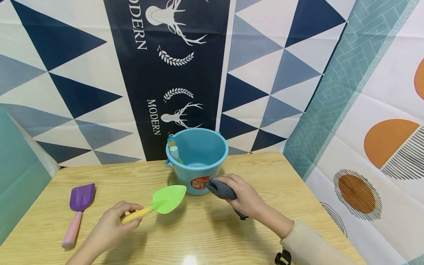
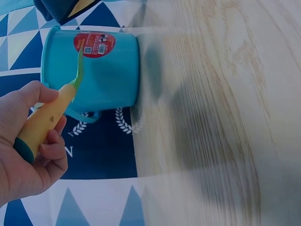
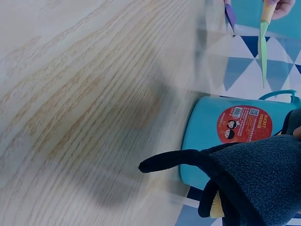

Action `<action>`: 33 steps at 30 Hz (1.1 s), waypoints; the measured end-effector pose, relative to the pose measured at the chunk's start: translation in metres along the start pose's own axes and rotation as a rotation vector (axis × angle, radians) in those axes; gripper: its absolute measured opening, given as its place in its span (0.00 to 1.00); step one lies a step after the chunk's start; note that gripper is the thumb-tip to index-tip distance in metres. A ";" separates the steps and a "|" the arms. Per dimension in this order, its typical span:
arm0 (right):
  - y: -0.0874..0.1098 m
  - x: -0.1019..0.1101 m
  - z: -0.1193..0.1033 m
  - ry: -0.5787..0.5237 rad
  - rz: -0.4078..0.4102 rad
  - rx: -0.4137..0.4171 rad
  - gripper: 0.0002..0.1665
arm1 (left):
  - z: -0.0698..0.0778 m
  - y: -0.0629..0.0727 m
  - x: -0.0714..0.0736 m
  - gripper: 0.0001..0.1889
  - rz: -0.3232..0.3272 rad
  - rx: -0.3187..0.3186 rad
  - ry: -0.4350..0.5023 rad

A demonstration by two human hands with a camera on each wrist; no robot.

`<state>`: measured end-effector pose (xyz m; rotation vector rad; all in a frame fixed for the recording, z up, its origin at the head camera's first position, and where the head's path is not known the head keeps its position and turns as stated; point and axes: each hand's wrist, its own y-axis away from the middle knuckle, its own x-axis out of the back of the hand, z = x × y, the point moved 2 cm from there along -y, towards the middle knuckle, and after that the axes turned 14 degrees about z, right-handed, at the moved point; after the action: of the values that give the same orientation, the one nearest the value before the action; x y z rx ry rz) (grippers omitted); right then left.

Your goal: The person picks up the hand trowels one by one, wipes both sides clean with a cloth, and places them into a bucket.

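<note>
My left hand [image 1: 119, 221] grips the yellow handle of a toy shovel [image 1: 169, 199] whose green blade points right, toward the bucket. In the left wrist view, thumb and fingers wrap the handle [image 2: 46, 118], which ends in a dark green cap. My right hand [image 1: 243, 195] holds a bunched dark grey cloth [image 1: 221, 188], held above the table just in front of the bucket. The right wrist view shows the cloth [image 3: 263, 174] with a dark edging and a loop hanging down. A blue bucket [image 1: 215, 169] stands upright, with handles of some tools [image 1: 174, 151] leaning inside at its left.
A purple shovel with a pink handle [image 1: 76, 213] lies on the wooden table [image 1: 185, 239] at the left. Behind the table hangs a patterned cloth backdrop [image 1: 179, 81], and another printed sheet [image 1: 357, 184] hangs at the right. The bucket's handle [image 3: 282, 93] hangs at its side.
</note>
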<state>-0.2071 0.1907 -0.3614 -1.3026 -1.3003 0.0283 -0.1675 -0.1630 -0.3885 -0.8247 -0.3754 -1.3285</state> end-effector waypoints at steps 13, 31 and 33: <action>-0.004 -0.001 -0.003 0.002 0.038 0.070 0.30 | 0.009 -0.001 -0.006 0.12 -0.030 -0.052 0.050; -0.009 -0.004 -0.008 0.004 0.039 0.084 0.29 | 0.023 -0.003 -0.014 0.11 -0.042 -0.087 0.095; -0.009 -0.004 -0.009 0.003 0.038 0.088 0.30 | 0.024 -0.003 -0.015 0.12 -0.045 -0.091 0.100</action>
<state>-0.2083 0.1789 -0.3557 -1.2516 -1.2575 0.1088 -0.1688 -0.1355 -0.3811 -0.8252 -0.2579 -1.4317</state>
